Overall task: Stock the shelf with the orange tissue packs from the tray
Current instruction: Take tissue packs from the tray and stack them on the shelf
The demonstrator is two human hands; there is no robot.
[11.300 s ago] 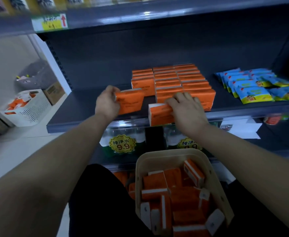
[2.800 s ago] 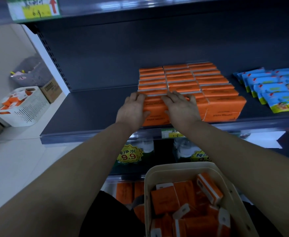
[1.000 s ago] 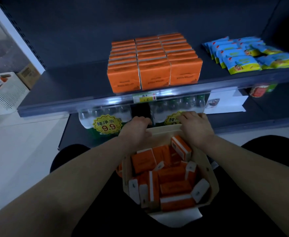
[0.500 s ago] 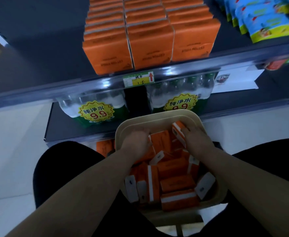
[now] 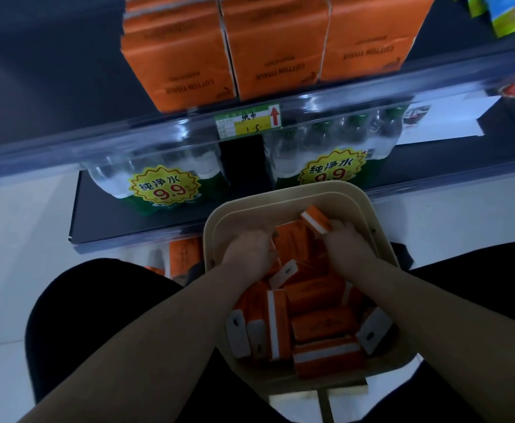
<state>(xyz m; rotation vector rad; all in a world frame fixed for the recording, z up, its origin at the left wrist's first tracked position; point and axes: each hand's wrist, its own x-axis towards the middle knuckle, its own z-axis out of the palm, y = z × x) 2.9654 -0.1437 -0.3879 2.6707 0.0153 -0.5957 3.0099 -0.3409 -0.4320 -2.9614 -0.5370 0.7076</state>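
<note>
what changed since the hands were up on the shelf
Both hands came down from the shelf into the tray: the left hand digs among the loose packs, the right hand has its fingers at a tilted orange tissue pack; grip unclear. The shelved packs stayed in three rows.

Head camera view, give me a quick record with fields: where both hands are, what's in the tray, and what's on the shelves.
left hand: in the tray, fingers hidden among packs, grip unclear
right hand: in the tray, fingers against a tilted pack, grip unclear
tray contents: loose orange tissue packs, jumbled
shelf: stocked packs, three across at the front edge
lower shelf: bottled water bundles
</note>
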